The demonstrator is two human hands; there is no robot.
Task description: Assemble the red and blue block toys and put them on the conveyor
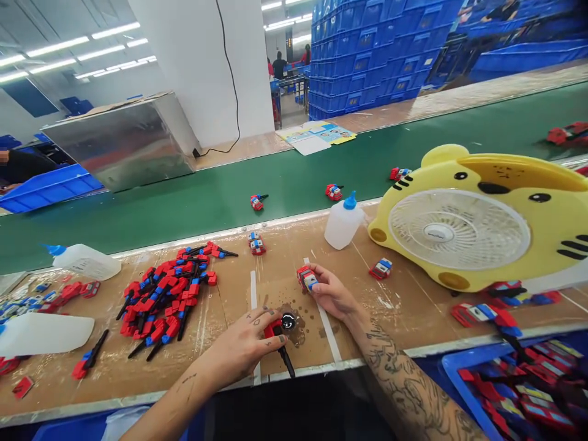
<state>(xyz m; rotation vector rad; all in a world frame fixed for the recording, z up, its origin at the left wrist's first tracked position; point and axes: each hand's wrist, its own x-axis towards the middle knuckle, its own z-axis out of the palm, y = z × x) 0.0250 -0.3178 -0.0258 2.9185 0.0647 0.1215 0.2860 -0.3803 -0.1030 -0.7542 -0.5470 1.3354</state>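
Red toy part [277,329] with a black stem is sitting under the left hand [245,346] near the front edge of the table [220,373]; left fingers [271,344] are closing around it, pinching the red body, stem pointing toward the person. A shiny round piece is showing on top of it, over a dark wet stain on the cardboard surface. Right hand [331,293] is resting just beyond, fingers [316,283] gripping a small red-and-blue toy car [307,278], held just above the table.

To the left, a pile of red, blue and black parts [165,297] is lying loose, well apart from both hands. A white squeeze bottle with blue cap [342,222] is standing upright behind the right hand; another bottle [82,261] is lying on its side at far left. Yellow tiger-face fan [478,220] is leaning at the right end of the table. One finished car [381,269] is lying between fan and right hand, another [256,244] near the table's back edge. Beyond, green conveyor belt [184,202] is carrying three more small cars. Blue bin [514,392] at lower right is holding more red parts. Stacked blue crates [367,55] are in the background.
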